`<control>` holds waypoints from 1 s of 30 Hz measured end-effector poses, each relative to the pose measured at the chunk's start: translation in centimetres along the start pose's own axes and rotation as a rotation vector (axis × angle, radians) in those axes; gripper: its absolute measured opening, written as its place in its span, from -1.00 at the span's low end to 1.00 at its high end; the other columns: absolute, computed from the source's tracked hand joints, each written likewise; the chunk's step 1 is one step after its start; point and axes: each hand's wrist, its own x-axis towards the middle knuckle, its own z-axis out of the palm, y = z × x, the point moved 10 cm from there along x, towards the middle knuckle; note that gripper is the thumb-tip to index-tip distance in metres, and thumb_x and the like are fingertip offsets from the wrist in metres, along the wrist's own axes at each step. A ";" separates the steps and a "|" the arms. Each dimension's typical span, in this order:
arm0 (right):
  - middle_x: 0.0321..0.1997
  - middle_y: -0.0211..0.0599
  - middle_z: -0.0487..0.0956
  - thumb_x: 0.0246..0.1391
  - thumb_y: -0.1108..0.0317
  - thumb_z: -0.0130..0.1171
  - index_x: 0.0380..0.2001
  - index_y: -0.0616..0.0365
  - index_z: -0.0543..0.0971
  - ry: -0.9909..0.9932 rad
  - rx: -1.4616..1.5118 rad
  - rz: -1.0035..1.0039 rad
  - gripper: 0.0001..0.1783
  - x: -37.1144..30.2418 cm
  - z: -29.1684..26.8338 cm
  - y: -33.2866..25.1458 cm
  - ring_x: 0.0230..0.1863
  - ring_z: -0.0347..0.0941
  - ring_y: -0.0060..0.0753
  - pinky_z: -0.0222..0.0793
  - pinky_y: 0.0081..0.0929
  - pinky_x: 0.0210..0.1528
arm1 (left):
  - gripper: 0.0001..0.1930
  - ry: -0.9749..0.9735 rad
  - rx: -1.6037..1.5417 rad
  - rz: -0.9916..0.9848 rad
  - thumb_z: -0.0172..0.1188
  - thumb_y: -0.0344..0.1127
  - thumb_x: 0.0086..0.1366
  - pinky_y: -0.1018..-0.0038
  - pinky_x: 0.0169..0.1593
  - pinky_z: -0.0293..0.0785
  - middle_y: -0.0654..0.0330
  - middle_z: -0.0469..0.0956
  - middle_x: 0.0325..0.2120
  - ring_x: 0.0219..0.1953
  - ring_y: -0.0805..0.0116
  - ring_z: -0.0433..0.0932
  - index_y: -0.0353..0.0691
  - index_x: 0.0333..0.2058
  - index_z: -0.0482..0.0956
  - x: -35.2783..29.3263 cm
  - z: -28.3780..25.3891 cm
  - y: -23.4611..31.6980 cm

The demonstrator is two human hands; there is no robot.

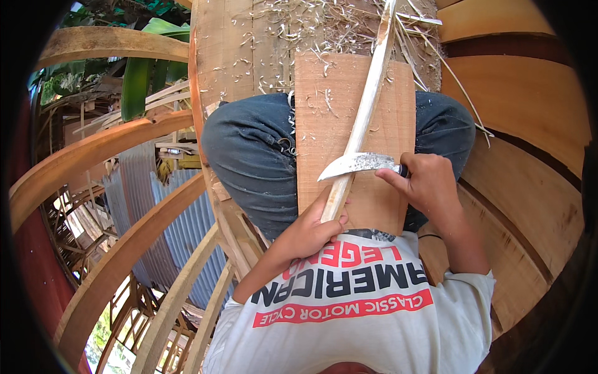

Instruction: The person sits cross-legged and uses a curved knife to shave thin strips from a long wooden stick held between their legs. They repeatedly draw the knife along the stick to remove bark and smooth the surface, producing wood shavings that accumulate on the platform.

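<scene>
My left hand (316,228) is closed around the near end of a long, pale wooden stick (366,109), close to my shirt. The stick slants away from me, up and to the right, over a flat wooden board (317,140) that lies across my lap. In my right hand (426,183) is a knife (358,164) with a dark handle and a curved, spotted blade. The blade crosses the stick just beyond my left hand and points left; it appears to touch the wood. Part of the knife's handle is hidden inside my right fist.
Curled shavings (311,25) cover the plank floor (224,56) ahead. Thin wood strips (458,84) lie at the far right. Curved wooden ribs (106,143) stand on the left, with corrugated metal sheets (190,215) beyond them. Wide planks (517,93) form a wall on the right.
</scene>
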 end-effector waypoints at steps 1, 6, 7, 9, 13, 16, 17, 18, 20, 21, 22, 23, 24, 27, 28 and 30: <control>-0.77 -0.11 0.48 -0.05 -0.37 0.18 -0.74 0.21 0.57 -0.001 0.002 -0.008 -0.25 -0.4 0.5 -0.2 -0.71 0.49 -0.14 0.37 -0.31 -0.62 | -0.46 0.021 0.002 -0.015 -0.03 -0.49 0.02 0.60 -0.40 0.31 0.23 0.32 -0.41 -0.49 0.52 0.31 -0.41 0.06 0.21 0.0 0.2 0.3; -0.80 -0.16 0.45 -0.14 -0.45 0.18 -0.76 0.16 0.54 0.075 -0.092 -0.044 -0.23 0.6 0.0 0.3 -0.73 0.47 -0.19 0.34 -0.35 -0.66 | -0.47 0.084 0.061 0.000 -0.05 -0.48 0.02 0.61 -0.43 0.28 0.24 0.32 -0.43 -0.52 0.54 0.29 -0.41 0.05 0.22 -0.1 0.1 0.9; -0.80 -0.16 0.45 -0.15 -0.46 0.18 -0.76 0.16 0.54 0.078 -0.095 -0.038 -0.22 1.0 -0.1 0.4 -0.73 0.47 -0.19 0.33 -0.35 -0.66 | -0.48 0.101 0.060 0.015 -0.05 -0.48 0.02 0.61 -0.43 0.28 0.25 0.32 -0.43 -0.52 0.54 0.29 -0.41 0.05 0.23 -0.1 -0.1 1.1; -0.80 -0.16 0.45 -0.16 -0.47 0.18 -0.77 0.16 0.54 0.083 -0.102 -0.031 -0.21 1.5 -0.4 0.7 -0.73 0.47 -0.19 0.33 -0.36 -0.66 | -0.48 0.088 0.067 0.025 -0.06 -0.48 0.03 0.63 -0.43 0.28 0.25 0.33 -0.43 -0.52 0.54 0.29 -0.41 0.04 0.23 -0.1 0.1 1.3; -0.80 -0.16 0.46 -0.18 -0.49 0.18 -0.77 0.18 0.53 0.102 -0.146 -0.048 -0.19 2.1 -0.4 0.9 -0.73 0.47 -0.19 0.34 -0.36 -0.66 | -0.49 0.081 0.066 0.045 -0.07 -0.47 0.04 0.63 -0.43 0.29 0.24 0.33 -0.42 -0.51 0.54 0.29 -0.43 0.04 0.24 -0.1 0.1 1.6; -0.80 -0.15 0.46 -0.18 -0.50 0.17 -0.77 0.19 0.53 0.102 -0.164 -0.051 -0.18 2.6 -0.4 0.8 -0.72 0.48 -0.18 0.35 -0.36 -0.65 | -0.48 0.085 0.033 0.034 -0.07 -0.47 0.04 0.62 -0.43 0.29 0.24 0.33 -0.43 -0.52 0.54 0.30 -0.44 0.05 0.23 -0.1 -0.2 1.3; -0.80 -0.15 0.46 -0.18 -0.50 0.17 -0.77 0.19 0.53 0.107 -0.167 -0.048 -0.18 2.7 -0.3 0.9 -0.71 0.48 -0.17 0.35 -0.36 -0.65 | -0.48 0.079 0.038 0.048 -0.07 -0.46 0.04 0.62 -0.43 0.29 0.24 0.33 -0.43 -0.52 0.54 0.30 -0.45 0.05 0.23 -0.1 -0.2 1.3; -0.80 -0.15 0.46 -0.18 -0.50 0.16 -0.76 0.20 0.53 0.111 -0.170 -0.045 -0.17 2.9 -0.4 1.0 -0.71 0.49 -0.17 0.35 -0.36 -0.64 | -0.48 0.074 0.045 0.062 -0.08 -0.46 0.04 0.62 -0.43 0.29 0.23 0.33 -0.43 -0.52 0.54 0.30 -0.45 0.04 0.22 0.0 -0.2 1.3; -0.79 -0.14 0.46 -0.18 -0.51 0.16 -0.76 0.20 0.53 0.114 -0.178 -0.041 -0.17 3.2 -0.6 1.1 -0.71 0.49 -0.17 0.36 -0.35 -0.64 | -0.48 0.061 0.046 0.075 -0.08 -0.45 0.04 0.62 -0.44 0.28 0.23 0.33 -0.44 -0.53 0.53 0.30 -0.45 0.04 0.22 0.0 -0.2 1.4; -0.79 -0.14 0.47 -0.17 -0.51 0.15 -0.76 0.20 0.53 0.115 -0.183 -0.040 -0.17 3.4 -0.7 1.1 -0.71 0.49 -0.16 0.36 -0.35 -0.63 | -0.48 0.053 0.043 0.073 -0.08 -0.45 0.04 0.62 -0.44 0.27 0.23 0.33 -0.44 -0.53 0.52 0.30 -0.45 0.04 0.22 0.1 -0.1 1.5; -0.79 -0.15 0.47 -0.17 -0.51 0.15 -0.76 0.20 0.54 0.117 -0.181 -0.040 -0.17 3.6 -0.8 1.1 -0.70 0.49 -0.16 0.36 -0.35 -0.63 | -0.48 0.047 0.039 0.073 -0.09 -0.45 0.04 0.62 -0.44 0.27 0.23 0.33 -0.44 -0.53 0.52 0.31 -0.45 0.05 0.22 0.1 -0.1 1.7; -0.79 -0.15 0.47 -0.17 -0.51 0.14 -0.76 0.19 0.54 0.119 -0.178 -0.040 -0.17 3.8 -0.7 1.2 -0.70 0.49 -0.16 0.36 -0.35 -0.63 | -0.48 0.037 0.031 0.078 -0.09 -0.45 0.05 0.62 -0.45 0.27 0.23 0.33 -0.44 -0.53 0.52 0.31 -0.45 0.04 0.22 0.1 -0.1 1.7; -0.79 -0.15 0.47 -0.17 -0.52 0.14 -0.75 0.19 0.55 0.121 -0.176 -0.041 -0.16 3.9 -0.7 1.3 -0.70 0.49 -0.17 0.37 -0.35 -0.63 | -0.49 0.028 0.023 0.083 -0.09 -0.44 0.05 0.62 -0.45 0.26 0.23 0.33 -0.44 -0.54 0.52 0.31 -0.45 0.04 0.22 0.2 -0.1 1.5; -0.75 -0.10 0.50 -0.12 -0.52 0.10 -0.70 0.22 0.59 0.091 -0.192 -0.001 -0.15 4.5 -0.7 1.8 -0.65 0.52 -0.13 0.41 -0.27 -0.57 | -0.49 0.002 0.001 0.076 -0.09 -0.44 0.06 0.61 -0.45 0.27 0.24 0.32 -0.44 -0.53 0.52 0.31 -0.45 0.04 0.22 0.5 -0.2 1.2; -0.72 -0.07 0.51 -0.10 -0.52 0.07 -0.67 0.24 0.60 0.098 -0.171 0.044 -0.14 4.9 -0.7 2.5 -0.61 0.54 -0.09 0.43 -0.24 -0.53 | -0.49 -0.001 -0.005 0.070 -0.09 -0.44 0.06 0.61 -0.44 0.28 0.24 0.32 -0.44 -0.53 0.52 0.31 -0.45 0.05 0.21 0.5 -0.2 1.2; -0.67 0.00 0.54 -0.06 -0.53 0.02 -0.61 0.28 0.63 0.113 -0.128 0.133 -0.10 5.9 -0.7 4.4 -0.55 0.57 -0.01 0.47 -0.17 -0.47 | -0.49 0.026 0.014 0.072 -0.08 -0.46 0.07 0.61 -0.44 0.29 0.24 0.32 -0.43 -0.52 0.52 0.32 -0.45 0.05 0.21 0.4 0.3 1.1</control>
